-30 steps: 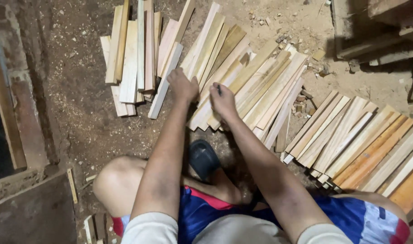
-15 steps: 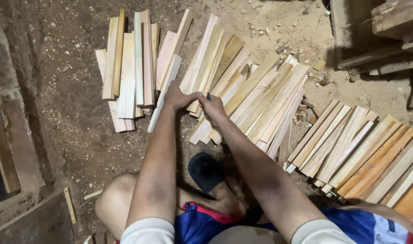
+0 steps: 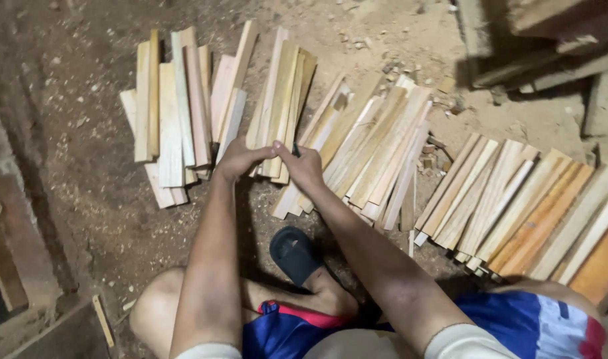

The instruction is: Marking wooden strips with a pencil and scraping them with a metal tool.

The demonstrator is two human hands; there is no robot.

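I sit on a dirt floor in front of several piles of thin wooden slats. My left hand (image 3: 239, 158) and my right hand (image 3: 304, 166) meet at the near ends of the middle bundle of slats (image 3: 281, 93), fingers curled around them. A small dark thing shows between my fingertips; I cannot tell what it is. A left pile of slats (image 3: 174, 113) lies beside my left hand. A fanned pile (image 3: 377, 149) lies beside my right hand.
More slats, some orange-toned, lie in a row at the right (image 3: 530, 206). My foot in a black sandal (image 3: 294, 252) rests below the hands. Rough timber lies at the top right (image 3: 550, 40), and boards lie along the left edge (image 3: 11, 266).
Both hands have drawn closer together and back towards me, from resting apart on the slats to closing around the near ends of the middle bundle. The view has shifted slightly.
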